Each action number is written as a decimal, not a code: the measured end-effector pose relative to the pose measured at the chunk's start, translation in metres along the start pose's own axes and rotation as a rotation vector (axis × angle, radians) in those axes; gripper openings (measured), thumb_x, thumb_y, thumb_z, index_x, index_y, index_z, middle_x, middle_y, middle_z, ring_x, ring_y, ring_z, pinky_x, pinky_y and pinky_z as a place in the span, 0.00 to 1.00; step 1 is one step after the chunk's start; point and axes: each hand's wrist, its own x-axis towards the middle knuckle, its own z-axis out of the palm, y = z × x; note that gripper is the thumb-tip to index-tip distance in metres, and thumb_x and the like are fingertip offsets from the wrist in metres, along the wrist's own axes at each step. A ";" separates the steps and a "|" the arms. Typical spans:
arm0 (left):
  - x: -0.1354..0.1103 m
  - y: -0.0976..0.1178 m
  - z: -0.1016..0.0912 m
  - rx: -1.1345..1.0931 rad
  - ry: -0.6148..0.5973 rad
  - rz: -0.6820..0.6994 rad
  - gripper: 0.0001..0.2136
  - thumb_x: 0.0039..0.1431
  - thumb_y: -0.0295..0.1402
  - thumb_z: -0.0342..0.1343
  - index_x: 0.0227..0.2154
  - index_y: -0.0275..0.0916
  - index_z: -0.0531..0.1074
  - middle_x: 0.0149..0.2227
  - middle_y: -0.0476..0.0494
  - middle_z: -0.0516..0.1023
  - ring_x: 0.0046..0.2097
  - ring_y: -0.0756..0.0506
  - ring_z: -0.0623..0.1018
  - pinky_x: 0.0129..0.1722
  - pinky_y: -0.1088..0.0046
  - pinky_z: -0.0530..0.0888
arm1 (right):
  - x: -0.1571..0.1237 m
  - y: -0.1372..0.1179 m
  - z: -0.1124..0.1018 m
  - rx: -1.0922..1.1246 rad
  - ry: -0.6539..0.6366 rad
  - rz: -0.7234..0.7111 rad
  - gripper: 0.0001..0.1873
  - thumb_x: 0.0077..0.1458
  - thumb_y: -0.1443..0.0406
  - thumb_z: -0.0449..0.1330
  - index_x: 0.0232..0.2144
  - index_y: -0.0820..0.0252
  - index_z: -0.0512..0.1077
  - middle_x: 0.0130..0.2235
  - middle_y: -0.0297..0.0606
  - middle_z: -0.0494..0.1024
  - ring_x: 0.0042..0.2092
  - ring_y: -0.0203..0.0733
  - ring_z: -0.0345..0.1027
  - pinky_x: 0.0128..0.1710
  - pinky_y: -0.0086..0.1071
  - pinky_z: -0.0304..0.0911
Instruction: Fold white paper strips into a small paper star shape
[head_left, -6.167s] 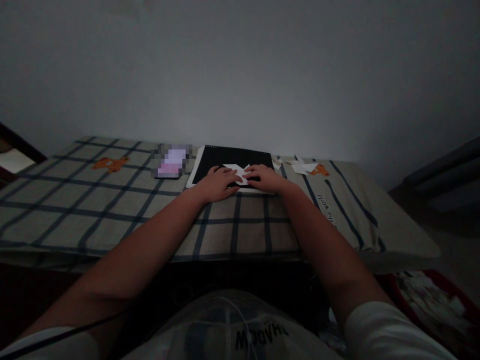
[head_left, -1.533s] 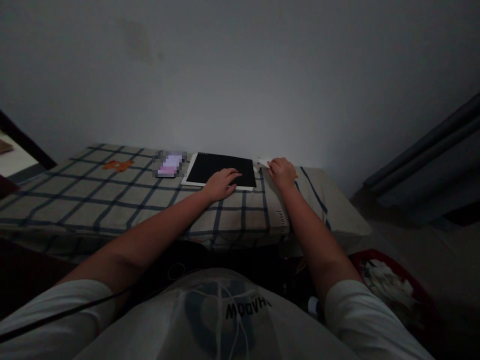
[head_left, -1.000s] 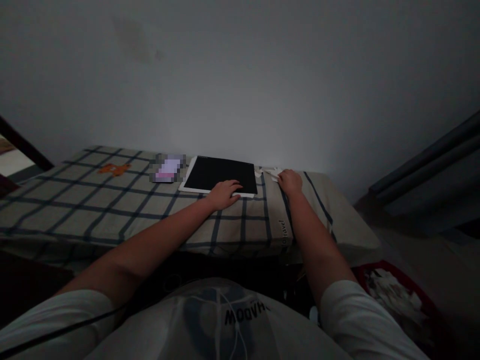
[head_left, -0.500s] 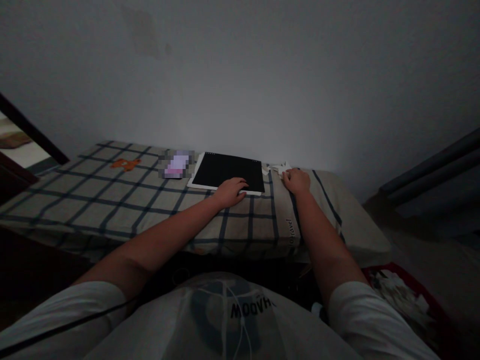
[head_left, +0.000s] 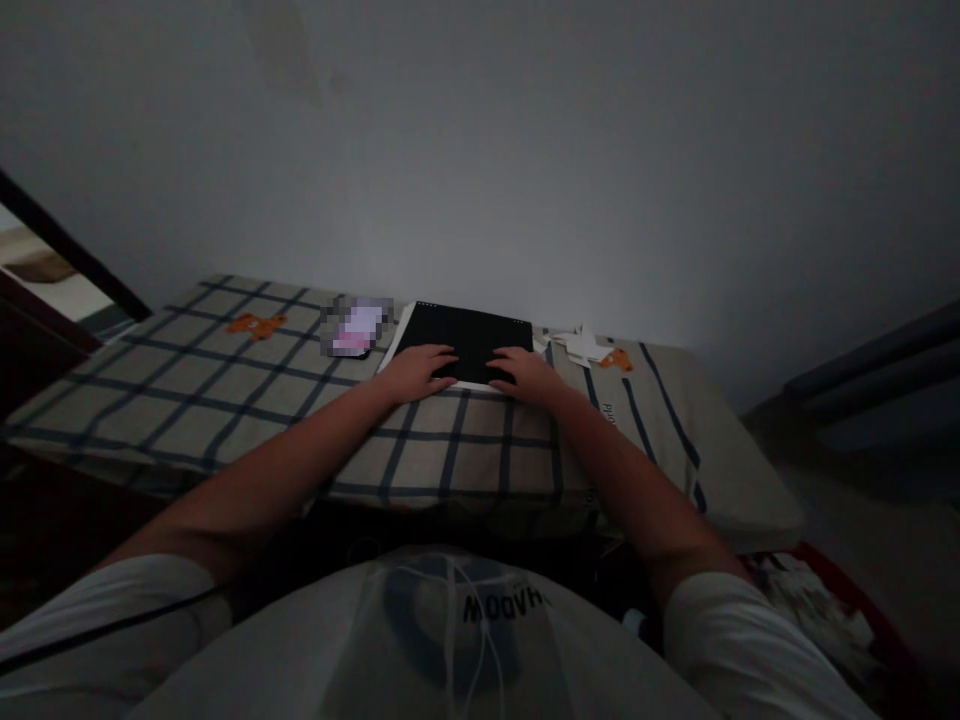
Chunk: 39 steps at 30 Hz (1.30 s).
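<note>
A black tablet with a white rim (head_left: 469, 328) lies on the checked bed cover (head_left: 225, 380) near the wall. My left hand (head_left: 415, 368) rests flat on the tablet's near left part, fingers stretched out. My right hand (head_left: 525, 371) lies flat on its near right corner, fingers apart. Neither hand holds anything. White folded paper pieces (head_left: 581, 346) lie on the cover to the right of the tablet, apart from my right hand.
A blurred pink-white object (head_left: 357, 326) lies left of the tablet. Orange bear prints (head_left: 257, 324) mark the cover. A grey wall stands behind the bed. A red container with white scraps (head_left: 825, 610) sits on the floor at lower right.
My right hand left the paper pieces at the right and came back onto the tablet. My left hand shifted slightly left on the tablet. The folded paper seen earlier on the tablet is gone from it.
</note>
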 end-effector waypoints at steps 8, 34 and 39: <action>-0.005 0.002 0.001 0.011 0.009 -0.037 0.23 0.64 0.48 0.48 0.53 0.40 0.73 0.58 0.39 0.72 0.58 0.40 0.71 0.56 0.59 0.68 | -0.001 0.001 0.000 0.020 -0.073 -0.016 0.26 0.61 0.51 0.55 0.55 0.58 0.72 0.59 0.47 0.71 0.59 0.51 0.64 0.56 0.45 0.61; -0.012 0.012 -0.001 0.048 0.125 -0.012 0.21 0.65 0.47 0.47 0.51 0.41 0.74 0.53 0.39 0.75 0.54 0.37 0.73 0.49 0.56 0.69 | -0.007 -0.010 0.001 -0.074 -0.071 0.010 0.22 0.66 0.56 0.49 0.51 0.61 0.74 0.55 0.45 0.75 0.55 0.49 0.69 0.50 0.40 0.66; -0.017 0.023 -0.003 0.041 0.131 0.137 0.16 0.67 0.39 0.45 0.50 0.44 0.74 0.52 0.40 0.76 0.55 0.39 0.72 0.51 0.55 0.66 | -0.009 -0.018 0.006 -0.003 0.009 0.118 0.21 0.66 0.59 0.49 0.51 0.63 0.74 0.54 0.44 0.76 0.56 0.46 0.68 0.54 0.39 0.63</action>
